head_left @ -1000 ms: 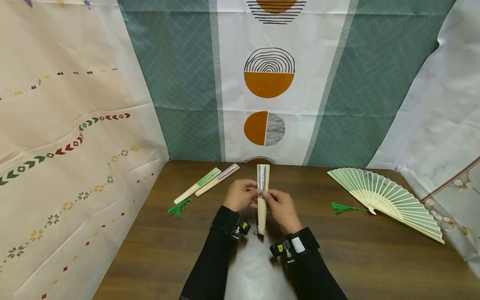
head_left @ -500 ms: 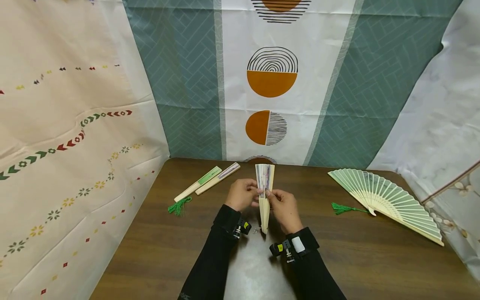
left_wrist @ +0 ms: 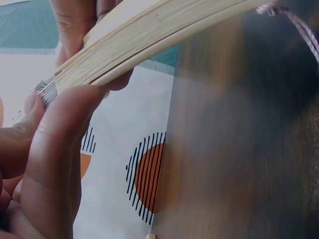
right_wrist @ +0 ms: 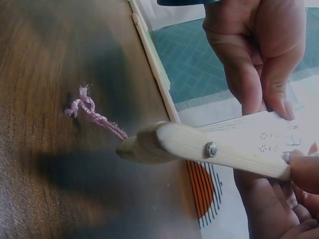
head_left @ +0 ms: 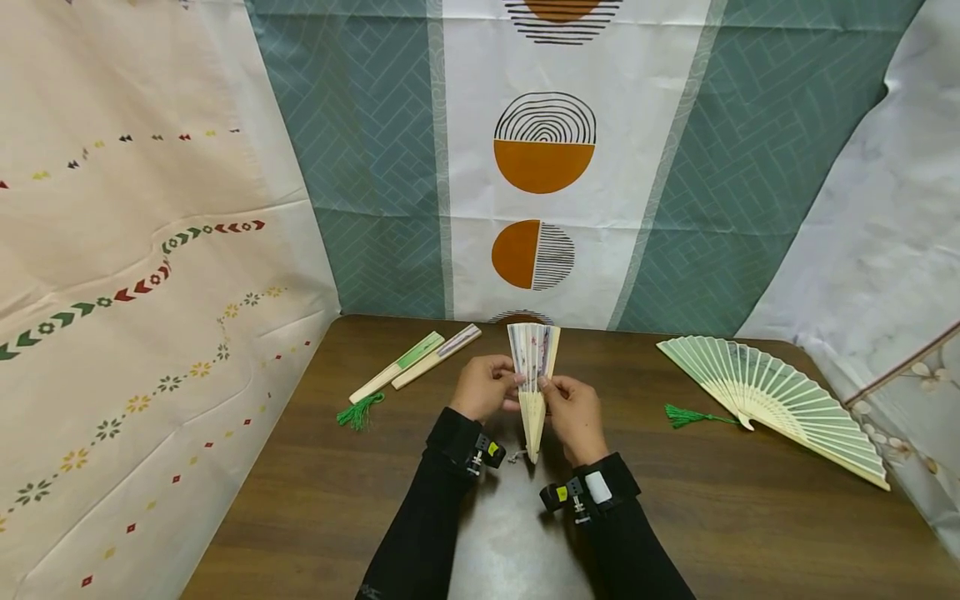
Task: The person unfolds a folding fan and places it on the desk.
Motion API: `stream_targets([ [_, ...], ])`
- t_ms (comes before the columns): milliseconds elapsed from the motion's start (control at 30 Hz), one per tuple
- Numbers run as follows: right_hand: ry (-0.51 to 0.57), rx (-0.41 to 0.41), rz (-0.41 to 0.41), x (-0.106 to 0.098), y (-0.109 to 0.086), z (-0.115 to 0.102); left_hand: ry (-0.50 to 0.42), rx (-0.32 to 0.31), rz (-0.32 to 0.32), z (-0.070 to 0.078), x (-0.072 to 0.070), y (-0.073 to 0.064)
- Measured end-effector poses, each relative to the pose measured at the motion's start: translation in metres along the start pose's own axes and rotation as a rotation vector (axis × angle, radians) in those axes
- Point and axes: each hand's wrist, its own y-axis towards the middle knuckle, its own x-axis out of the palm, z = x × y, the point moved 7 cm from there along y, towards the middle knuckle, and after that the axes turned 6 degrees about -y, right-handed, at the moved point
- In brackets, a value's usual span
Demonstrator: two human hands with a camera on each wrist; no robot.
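Between my two hands a folding fan (head_left: 533,367) stands partly spread, its pale ribs narrowing to the pivot end nearest me. White pleats with a faint print show at its wide far end. My left hand (head_left: 484,389) pinches the left side with thumb and fingers. On the opposite edge, my right hand (head_left: 576,417) pinches the outer rib. In the right wrist view a metal rivet (right_wrist: 211,149) shows at the pivot, and a knotted pink cord (right_wrist: 97,113) trails from that end.
Two folded fans lie back left: a green-topped fan (head_left: 397,369) with a green tassel (head_left: 362,411), and a plainer fan (head_left: 437,357). At right a pale green fan (head_left: 772,400) lies spread, its tassel (head_left: 693,416) pointing left. Patterned cloths (head_left: 375,167) hang behind the brown table (head_left: 300,517).
The fan in my hands has gone from nearly folded to a narrow wedge. My right hand has shifted slightly right; the left has hardly moved.
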Motion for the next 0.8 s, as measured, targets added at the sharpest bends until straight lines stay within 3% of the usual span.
stream_targets([
  [400,0.013,0.037,0.066,-0.0047,0.0028,0.0032,-0.08,-0.012,0.033,-0.0009,-0.004,0.0011],
  [800,0.101,0.038,0.103,-0.008,0.0052,0.0072,-0.123,-0.002,0.038,-0.0014,-0.007,0.0014],
])
